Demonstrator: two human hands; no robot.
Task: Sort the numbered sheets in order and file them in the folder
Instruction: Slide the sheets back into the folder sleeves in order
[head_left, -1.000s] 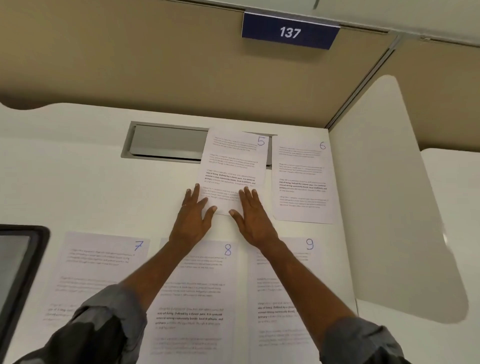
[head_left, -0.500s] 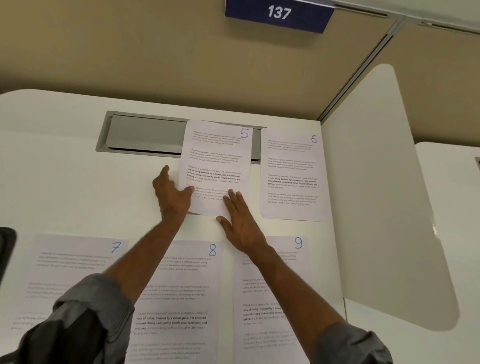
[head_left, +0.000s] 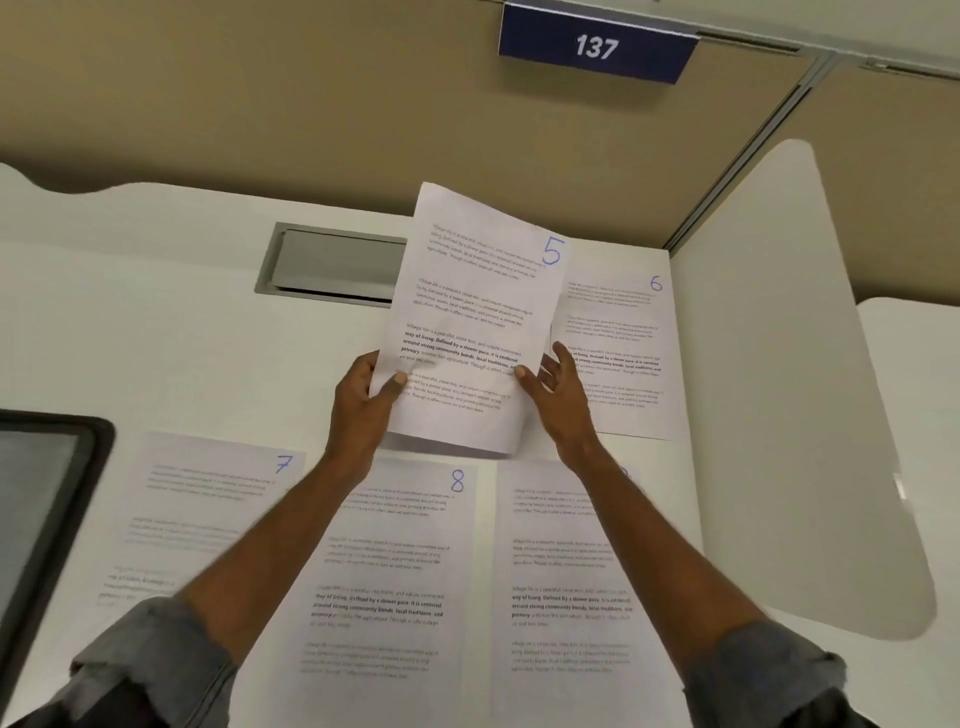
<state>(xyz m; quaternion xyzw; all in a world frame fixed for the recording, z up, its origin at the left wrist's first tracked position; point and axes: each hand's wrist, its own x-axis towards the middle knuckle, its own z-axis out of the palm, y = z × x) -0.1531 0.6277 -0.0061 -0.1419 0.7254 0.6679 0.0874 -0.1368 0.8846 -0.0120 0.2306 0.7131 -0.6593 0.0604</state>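
The left hand (head_left: 363, 402) and right hand (head_left: 560, 402) each pinch a lower side of the white printed paper sheet marked 5 (head_left: 467, 312), tilted above the white surface (head_left: 156, 338); next, I think, it must stack neatly with the white sheet marked 6 (head_left: 621, 364).

the one view comes from a wide-angle camera worn on the person's head, facing forward and down along both outstretched forearms onto the white desk (head_left: 156, 338). it sits close above the work, so the left hand (head_left: 361, 402) and right hand (head_left: 563, 402), holding the sheet marked 5 (head_left: 467, 322), fall mid-frame, while the sleeves (head_left: 150, 670) fill the bottom corners. the tan partition (head_left: 260, 104) and its blue sign (head_left: 596, 45) close the top.
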